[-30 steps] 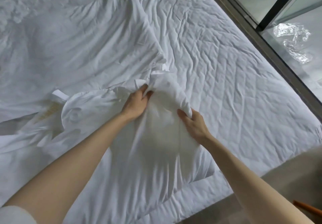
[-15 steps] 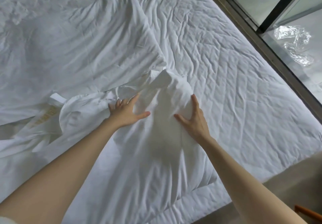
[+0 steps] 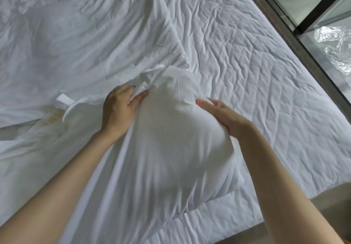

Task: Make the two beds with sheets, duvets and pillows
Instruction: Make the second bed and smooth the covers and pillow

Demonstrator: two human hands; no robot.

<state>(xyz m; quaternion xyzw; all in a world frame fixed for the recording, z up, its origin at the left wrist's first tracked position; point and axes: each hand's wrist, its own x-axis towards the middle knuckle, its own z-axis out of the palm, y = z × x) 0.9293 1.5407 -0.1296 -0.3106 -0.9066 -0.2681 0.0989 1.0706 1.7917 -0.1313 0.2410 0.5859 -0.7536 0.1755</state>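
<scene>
Broadly, the bed [image 3: 266, 73] fills the view, its quilted top creased and bare on the right, where it runs beside a dark window frame [image 3: 284, 21]. The duvet [image 3: 85, 44] lies loose and rumpled over the left half. One stuffed end [image 3: 174, 130] of it, apparently filling inside a cover, is pulled across the near edge towards the person. This end is what the next move turns on. Its long axis runs from the near edge of the bed straight away from the person, leaning a little to the right. Its rounded tip points towards the middle of the mattress. The hands flank the tip, one on each side, so the bulk lies between them and just ahead of both. The left hand [image 3: 119, 111] sits slightly further up, at the neck of the tip, with its fingers [image 3: 139, 96] curled into a bunch of gathered cloth and gripping it. The right hand [image 3: 224, 116] is laid against the right flank, with its fingers [image 3: 205, 104] straight and pressing flat, holding nothing. Judging by this, the left hand is the better placed to draw the cover on over the tip while the right steadies the filling. A white tie [image 3: 63, 100] trails loose on the cloth well to the left of the left hand.
</scene>
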